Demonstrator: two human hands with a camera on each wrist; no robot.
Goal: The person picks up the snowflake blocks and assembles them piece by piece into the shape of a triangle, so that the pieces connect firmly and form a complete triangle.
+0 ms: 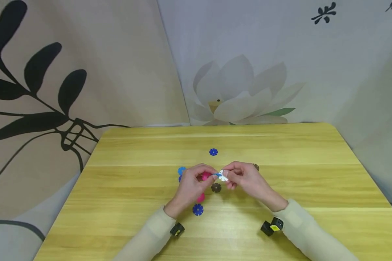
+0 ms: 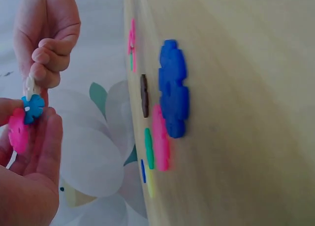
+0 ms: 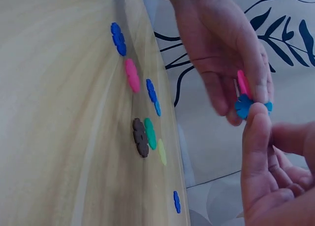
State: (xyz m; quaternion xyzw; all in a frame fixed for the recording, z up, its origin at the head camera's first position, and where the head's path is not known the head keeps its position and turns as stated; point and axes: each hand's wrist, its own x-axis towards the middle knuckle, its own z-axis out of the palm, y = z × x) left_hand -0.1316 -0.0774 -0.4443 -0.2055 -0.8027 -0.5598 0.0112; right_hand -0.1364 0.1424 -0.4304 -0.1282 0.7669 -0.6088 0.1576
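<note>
Wooden table (image 1: 313, 156): work held above it, discs between hands. Step, judged: joining discs edge to edge. Advise both hands steady, left bracing, right pushing straight without twist; edges lined up before force; light pressure, thin pieces may flex.
Grip: left hand (image 1: 191, 183) closed, thumb and fingers round pink disc (image 2: 18, 132). Right hand (image 1: 247, 178) nearly closed, thumb and fingertip pinching white disc (image 1: 223, 177), other fingers curled. Blue disc (image 2: 33, 109) between pink and white ones. Slot depth: cannot tell.
</note>
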